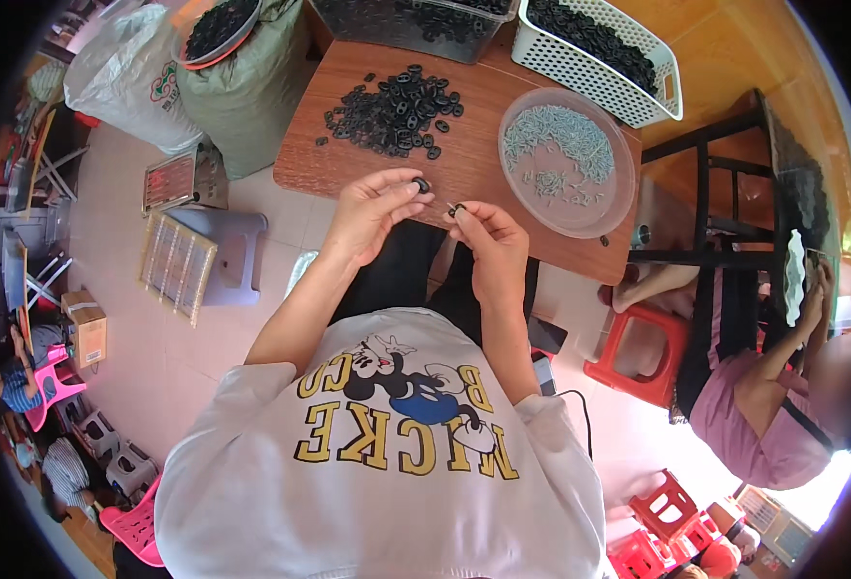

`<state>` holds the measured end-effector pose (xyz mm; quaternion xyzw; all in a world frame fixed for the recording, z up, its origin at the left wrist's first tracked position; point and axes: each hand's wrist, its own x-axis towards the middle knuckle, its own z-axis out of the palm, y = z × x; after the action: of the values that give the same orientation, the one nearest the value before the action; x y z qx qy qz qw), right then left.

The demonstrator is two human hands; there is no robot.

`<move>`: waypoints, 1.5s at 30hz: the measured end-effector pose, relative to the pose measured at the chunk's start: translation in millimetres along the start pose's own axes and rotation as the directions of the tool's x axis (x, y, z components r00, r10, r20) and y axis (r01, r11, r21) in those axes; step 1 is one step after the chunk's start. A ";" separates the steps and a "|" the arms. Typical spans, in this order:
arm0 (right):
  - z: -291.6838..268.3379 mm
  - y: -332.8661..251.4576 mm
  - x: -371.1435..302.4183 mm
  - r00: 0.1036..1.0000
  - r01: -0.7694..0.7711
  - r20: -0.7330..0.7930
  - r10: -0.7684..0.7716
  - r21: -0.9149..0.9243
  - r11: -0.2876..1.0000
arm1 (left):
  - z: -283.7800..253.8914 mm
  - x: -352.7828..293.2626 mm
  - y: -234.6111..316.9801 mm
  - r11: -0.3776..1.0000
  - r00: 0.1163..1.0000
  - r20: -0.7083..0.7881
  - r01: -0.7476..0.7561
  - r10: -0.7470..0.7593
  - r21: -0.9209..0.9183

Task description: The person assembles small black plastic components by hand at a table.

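Observation:
My left hand is closed, pinching a small black oval piece between thumb and fingertips. Close to it on the right, my right hand pinches another small black piece, with a thin pale pin or screw sticking out toward the left hand. The two pieces are apart, over the near edge of the brown table. Beyond my hands lies a heap of black oval pieces with holes. To the right stands a round clear tub holding many thin silvery screws.
A white perforated basket and a clear bin of black pieces stand at the far edge. Full sacks are on the left, near a grey stool. On the right, a person in pink works near a red stool.

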<state>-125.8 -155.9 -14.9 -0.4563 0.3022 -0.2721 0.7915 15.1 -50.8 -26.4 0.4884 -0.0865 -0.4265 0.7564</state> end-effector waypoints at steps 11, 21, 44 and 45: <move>11.0 3.6 -4.0 0.999 0.041 -0.002 -0.041 -0.006 0.999 | 7.5 -15.2 3.4 0.977 0.992 0.036 0.122 -0.118 -0.175; 13.2 -1.6 -14.2 0.994 0.104 -0.005 -0.106 -0.189 0.976 | 21.9 -25.4 0.9 0.979 0.995 -0.033 0.082 -0.090 -0.186; 13.7 4.1 -13.8 0.993 0.110 -0.011 -0.114 -0.178 0.978 | 23.6 -35.3 -15.5 0.996 0.996 -0.023 -0.084 0.084 0.024; 13.1 4.3 -14.0 0.993 0.110 -0.009 -0.114 -0.179 0.978 | 21.9 -34.8 -14.8 0.996 0.996 -0.023 -0.085 0.085 0.022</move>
<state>-125.0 -136.8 -10.3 -0.5390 0.3070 -0.2925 0.7278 -26.8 -42.3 -17.4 0.4975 -0.1026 -0.3871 0.7695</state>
